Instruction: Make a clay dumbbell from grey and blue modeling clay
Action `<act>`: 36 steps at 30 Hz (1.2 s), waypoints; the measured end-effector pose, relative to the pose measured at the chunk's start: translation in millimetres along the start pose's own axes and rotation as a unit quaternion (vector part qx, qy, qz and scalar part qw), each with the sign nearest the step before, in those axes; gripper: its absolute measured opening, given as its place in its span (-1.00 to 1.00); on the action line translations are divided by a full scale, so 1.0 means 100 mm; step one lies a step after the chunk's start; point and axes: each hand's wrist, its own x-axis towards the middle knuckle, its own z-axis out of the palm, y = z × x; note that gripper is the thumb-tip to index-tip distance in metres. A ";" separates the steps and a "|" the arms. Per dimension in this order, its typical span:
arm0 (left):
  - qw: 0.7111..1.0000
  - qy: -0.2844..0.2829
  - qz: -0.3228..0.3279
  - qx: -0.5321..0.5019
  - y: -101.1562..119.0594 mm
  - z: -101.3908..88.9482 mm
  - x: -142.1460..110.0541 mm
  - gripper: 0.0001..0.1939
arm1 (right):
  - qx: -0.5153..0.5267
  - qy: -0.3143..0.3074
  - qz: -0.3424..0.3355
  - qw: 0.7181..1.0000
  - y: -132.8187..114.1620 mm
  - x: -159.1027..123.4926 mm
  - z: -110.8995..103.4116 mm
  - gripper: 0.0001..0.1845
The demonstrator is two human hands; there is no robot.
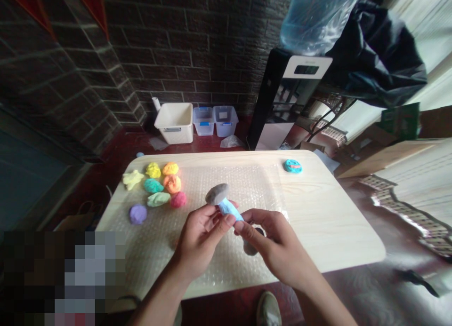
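Above the middle of the table, both my hands hold a dumbbell-shaped clay piece with a light blue bar. A rounded grey clay end tops the bar at upper left, and a second grey clay end shows at lower right, partly behind my fingers. My left hand pinches the bar between thumb and fingers. Meeting it near the bar's lower end, my right hand is closed with its thumb on the clay and covers part of the lower grey end.
Several coloured clay lumps, among them a purple one and a red one, lie on bubble wrap at the left. A blue clay piece sits at the table's back right. Bins and a water dispenser stand behind.
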 end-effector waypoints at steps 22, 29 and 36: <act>0.996 0.028 0.013 -0.079 -0.11 -0.05 0.01 -0.72 | 0.010 -0.027 -0.030 0.999 0.05 0.03 0.00 -0.46; 0.998 -0.012 0.030 -0.052 -0.06 -0.06 0.01 -0.76 | -0.015 -0.018 -0.019 1.000 -0.02 0.01 0.00 -0.42; 0.998 -0.031 0.032 -0.049 -0.07 -0.06 0.01 -0.75 | -0.032 -0.009 -0.025 0.999 -0.01 0.02 -0.01 -0.44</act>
